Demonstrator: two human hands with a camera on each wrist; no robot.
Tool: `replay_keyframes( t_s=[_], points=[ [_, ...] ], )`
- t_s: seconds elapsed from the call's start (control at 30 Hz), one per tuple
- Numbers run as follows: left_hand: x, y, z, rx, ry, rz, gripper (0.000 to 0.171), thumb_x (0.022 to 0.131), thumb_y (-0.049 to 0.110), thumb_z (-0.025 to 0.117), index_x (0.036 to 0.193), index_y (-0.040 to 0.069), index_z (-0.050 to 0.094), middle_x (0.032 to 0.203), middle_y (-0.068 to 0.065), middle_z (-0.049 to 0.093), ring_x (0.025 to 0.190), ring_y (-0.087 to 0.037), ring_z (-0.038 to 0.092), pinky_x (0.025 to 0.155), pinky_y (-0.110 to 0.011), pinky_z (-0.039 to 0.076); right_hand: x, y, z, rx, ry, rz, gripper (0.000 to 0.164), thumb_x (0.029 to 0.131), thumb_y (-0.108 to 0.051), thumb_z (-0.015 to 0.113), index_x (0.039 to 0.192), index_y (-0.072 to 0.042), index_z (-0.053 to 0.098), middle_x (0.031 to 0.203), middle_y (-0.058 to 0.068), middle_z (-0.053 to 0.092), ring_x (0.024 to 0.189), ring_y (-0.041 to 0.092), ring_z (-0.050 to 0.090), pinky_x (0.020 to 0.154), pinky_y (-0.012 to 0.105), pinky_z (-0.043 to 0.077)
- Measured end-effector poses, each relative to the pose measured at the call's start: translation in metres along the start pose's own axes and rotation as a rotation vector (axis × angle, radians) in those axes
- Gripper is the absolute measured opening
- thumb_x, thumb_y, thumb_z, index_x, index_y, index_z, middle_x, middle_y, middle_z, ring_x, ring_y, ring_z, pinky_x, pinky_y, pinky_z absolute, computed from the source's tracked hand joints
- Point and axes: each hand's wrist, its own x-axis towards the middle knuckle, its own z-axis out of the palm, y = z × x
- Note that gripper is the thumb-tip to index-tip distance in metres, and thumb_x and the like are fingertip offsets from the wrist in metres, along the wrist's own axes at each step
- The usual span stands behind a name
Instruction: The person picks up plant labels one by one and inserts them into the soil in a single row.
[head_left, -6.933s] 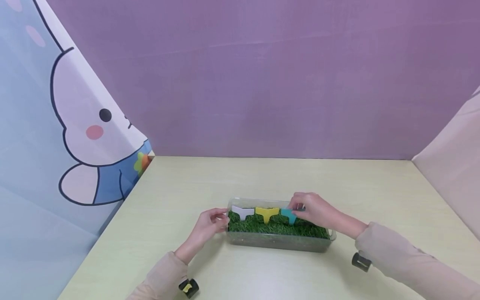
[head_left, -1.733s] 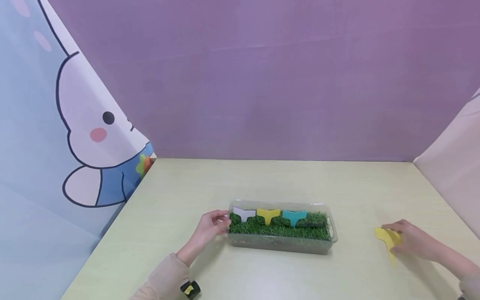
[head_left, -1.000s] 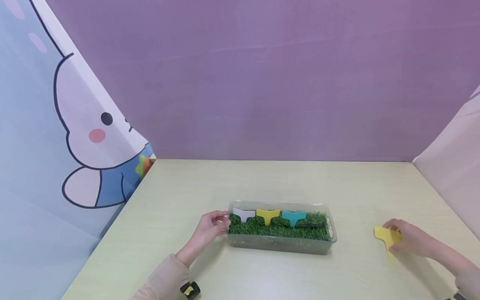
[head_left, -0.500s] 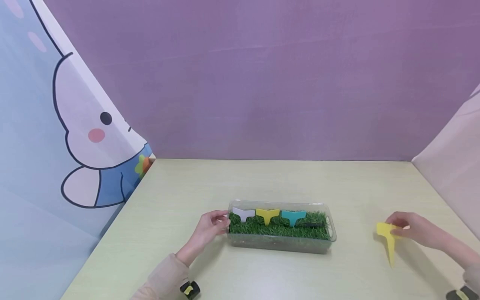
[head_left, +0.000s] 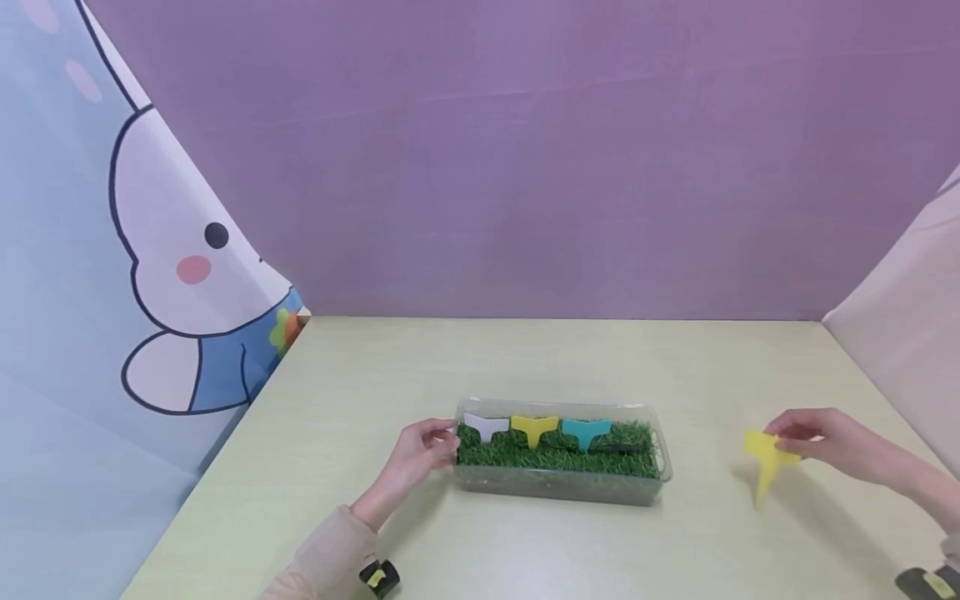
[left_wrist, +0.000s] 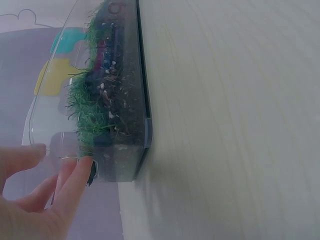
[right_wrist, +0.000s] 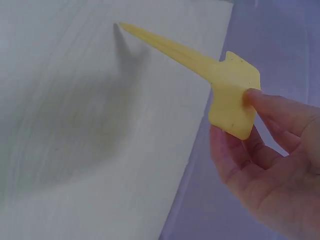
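Observation:
My right hand (head_left: 840,446) pinches a yellow T-shaped plant label (head_left: 767,457) between thumb and fingers, to the right of the box. In the right wrist view, the label (right_wrist: 232,95) is gripped by its wide head and its pointed stem angles away over the table. My left hand (head_left: 420,450) grips the left end of a clear plastic box (head_left: 555,485), thumb and fingers at its rim. Artificial-looking green grass (head_left: 525,457) fills the box. Standing in it in a row are a white label (head_left: 487,427), a yellow label (head_left: 535,429) and a teal label (head_left: 587,432).
The box stands on a pale wooden table (head_left: 375,367). A purple backdrop (head_left: 555,167) rises behind the table. A cartoon-printed cloth (head_left: 165,292) hangs at the left, a pale cloth (head_left: 900,333) at the right. In the left wrist view, dark soil (left_wrist: 117,90) shows through the box wall.
Earlier my right hand was at the teal label in the box. Then it took hold of the yellow label at the right, and has now lifted it and turned its stem downward. My left hand stays put.

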Motion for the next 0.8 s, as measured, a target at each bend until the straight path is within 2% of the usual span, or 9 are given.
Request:
replay_keyframes(
  t_s=[0.17,0.33,0.5,0.8],
  points=[
    [0.001,-0.001,-0.001,-0.005,-0.009,0.001,0.035,0.081,0.001,0.056,0.113,-0.012,0.05,0.089,-0.014,0.059,0.077,-0.022,0.059,0.068,-0.033,0.055,0.008,-0.016,0.001,-0.085,0.094,0.003,0.018,0.078,0.006,0.059,0.091,-0.007,0.063,0.079,-0.017,0.061,0.071,-0.005,0.055,0.055,0.012,0.046],
    [0.001,-0.001,-0.001,0.004,-0.01,0.005,0.035,0.081,0.001,0.057,0.113,-0.012,0.051,0.089,-0.014,0.058,0.076,-0.022,0.059,0.068,-0.033,0.055,0.015,-0.031,0.003,-0.094,0.183,0.008,0.019,0.076,0.007,0.061,0.09,-0.006,0.065,0.08,-0.018,0.062,0.07,-0.005,0.056,0.057,0.009,0.045],
    [0.001,0.0,-0.001,0.005,0.0,-0.005,0.035,0.08,0.001,0.057,0.112,-0.011,0.051,0.088,-0.013,0.058,0.074,-0.021,0.059,0.068,-0.032,0.055,0.019,-0.045,0.003,-0.09,0.231,0.021,0.021,0.076,0.007,0.061,0.093,-0.005,0.065,0.083,-0.02,0.061,0.069,-0.004,0.057,0.057,0.009,0.047],
    [0.0,0.001,0.001,-0.007,0.003,-0.002,0.035,0.081,0.002,0.058,0.113,-0.012,0.051,0.089,-0.014,0.058,0.075,-0.023,0.059,0.068,-0.034,0.055,0.028,-0.066,0.005,-0.158,0.294,0.025,0.02,0.076,0.004,0.063,0.093,-0.005,0.065,0.084,-0.02,0.06,0.069,-0.004,0.056,0.057,0.01,0.047]
  ],
)
